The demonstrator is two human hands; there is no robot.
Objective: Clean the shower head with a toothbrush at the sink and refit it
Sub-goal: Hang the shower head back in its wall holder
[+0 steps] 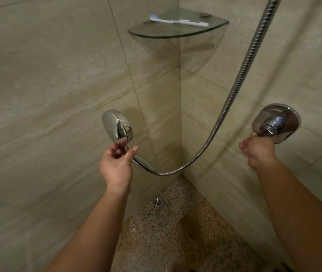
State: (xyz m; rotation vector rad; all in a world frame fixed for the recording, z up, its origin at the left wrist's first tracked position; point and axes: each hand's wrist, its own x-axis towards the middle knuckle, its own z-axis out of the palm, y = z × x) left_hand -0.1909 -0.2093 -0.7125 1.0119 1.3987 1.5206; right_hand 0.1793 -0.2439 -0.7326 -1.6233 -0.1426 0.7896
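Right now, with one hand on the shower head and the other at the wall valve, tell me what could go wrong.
1. The left hand holds the shower head by its handle in a loose grip, so it might slip.
2. The right hand is on the valve lever; turning it could spray water, since the hose is attached.
3. The toothbrush lies near the glass corner shelf edge; a swinging hose might knock it off.
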